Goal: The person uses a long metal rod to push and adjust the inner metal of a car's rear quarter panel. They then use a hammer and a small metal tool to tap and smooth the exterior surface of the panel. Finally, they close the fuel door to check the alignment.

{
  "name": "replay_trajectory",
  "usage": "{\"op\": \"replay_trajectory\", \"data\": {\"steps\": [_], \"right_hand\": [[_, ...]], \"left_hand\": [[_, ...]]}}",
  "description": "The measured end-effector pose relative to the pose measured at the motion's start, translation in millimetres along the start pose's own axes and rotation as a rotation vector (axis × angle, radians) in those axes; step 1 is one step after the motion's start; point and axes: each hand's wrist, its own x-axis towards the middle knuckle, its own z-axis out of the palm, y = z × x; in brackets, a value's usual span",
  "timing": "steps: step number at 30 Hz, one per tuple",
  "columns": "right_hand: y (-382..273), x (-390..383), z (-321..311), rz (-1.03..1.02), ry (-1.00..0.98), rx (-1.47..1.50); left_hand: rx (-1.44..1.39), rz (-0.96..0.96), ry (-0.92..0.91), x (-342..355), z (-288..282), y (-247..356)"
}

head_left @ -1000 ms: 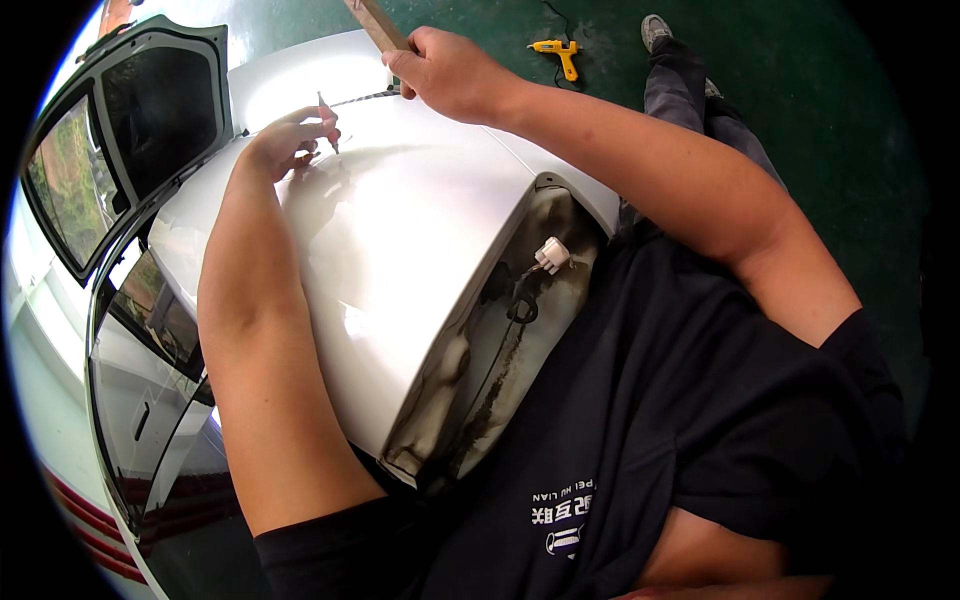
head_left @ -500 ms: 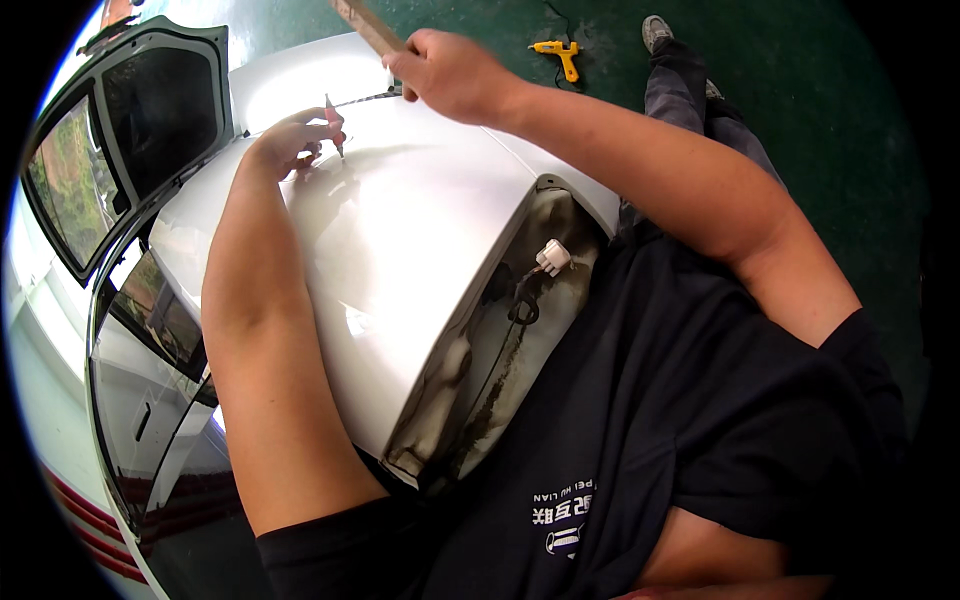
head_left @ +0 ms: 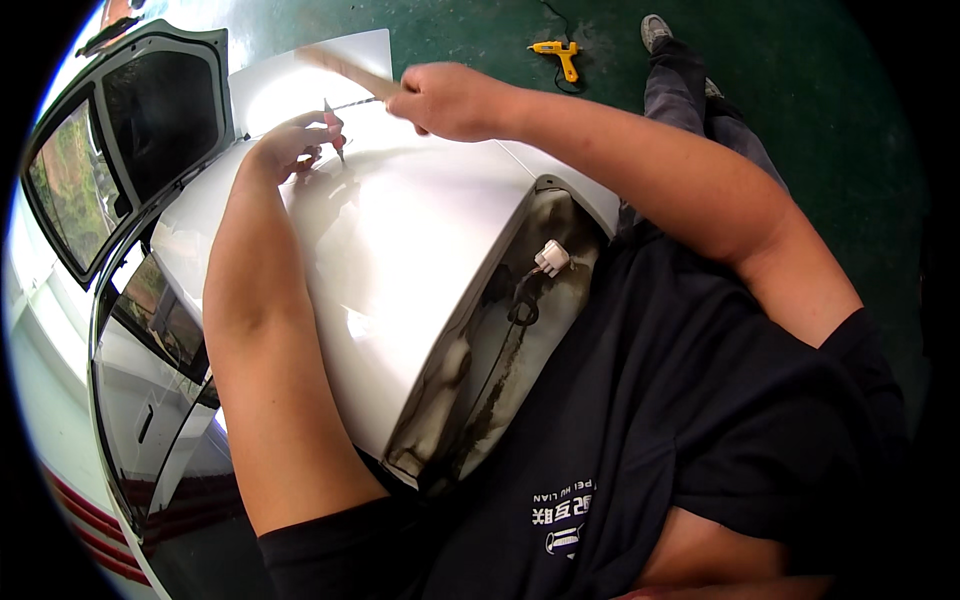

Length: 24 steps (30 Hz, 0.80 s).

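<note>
Blurring at its far end, the wooden bar is hard to trace, and whether the red pen-like tool touches the white car panel cannot be told. The left arm stretches forward over the panel; the right arm reaches inward. The left hand pinches the tool near-upright; the right hand clenches the bar's near end.

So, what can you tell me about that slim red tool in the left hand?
The slim red tool is pen-like, with a reddish middle and darker, tapering ends; its material is unclear. The left hand holds it by the middle. It stands steeply, top leaning slightly left, lower tip at the glossy white car panel; contact is hard to confirm.
</note>
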Motion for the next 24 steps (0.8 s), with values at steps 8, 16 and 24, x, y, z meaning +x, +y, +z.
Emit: {"op": "replay_trajectory", "data": {"steps": [8,16,24], "right_hand": [[-1.2,-2.2,2.3,-0.051,0.307,0.253],[-1.2,-2.9,-0.9,-0.049,0.212,0.29],[1.4,-1.6,-4.8,0.011,-0.095,0.062]], "left_hand": [[-0.04,-0.021,0.046,0.8,-0.1,-1.5],[-0.056,-0.044,0.075,-3.5,3.1,2.0],[0.005,-0.034,0.062,-3.5,4.9,5.4]]}}
